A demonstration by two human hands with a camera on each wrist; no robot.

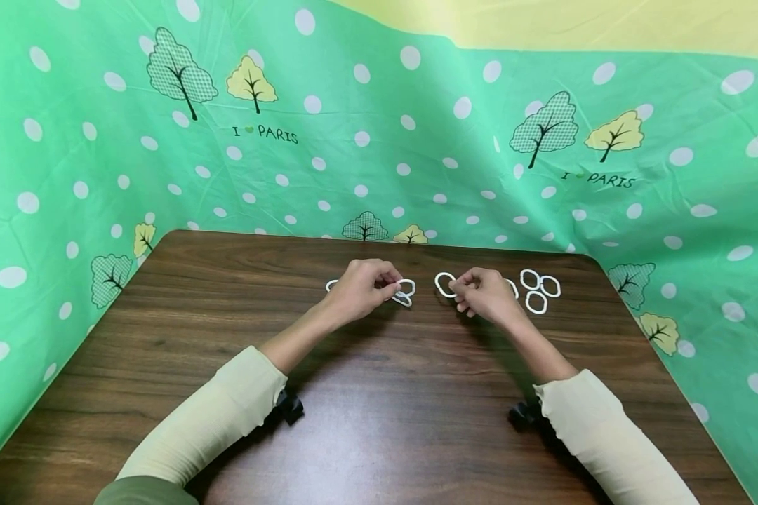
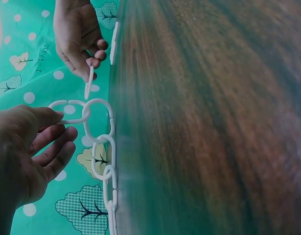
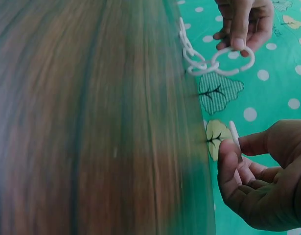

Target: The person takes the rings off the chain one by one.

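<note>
My left hand (image 1: 361, 289) pinches the end link (image 2: 77, 122) of a white plastic chain between thumb and fingers, lifted above the table. From that link the chain (image 2: 112, 125) hangs down to the tabletop, several links joined in a row; in the head view the hand covers part of it. A small gap shows in the end link (image 3: 250, 63) in the right wrist view. To the right, my right hand (image 1: 485, 293) holds a single white link (image 1: 439, 277) by its edge, raised and apart from the chain. Both hands face each other across a short space.
Three loose white links (image 1: 536, 311) lie together at the far right of the brown wooden table (image 1: 354, 435). Another link (image 1: 513, 286) shows partly behind my right hand. A green dotted cloth (image 1: 366, 168) hangs behind the table's far edge.
</note>
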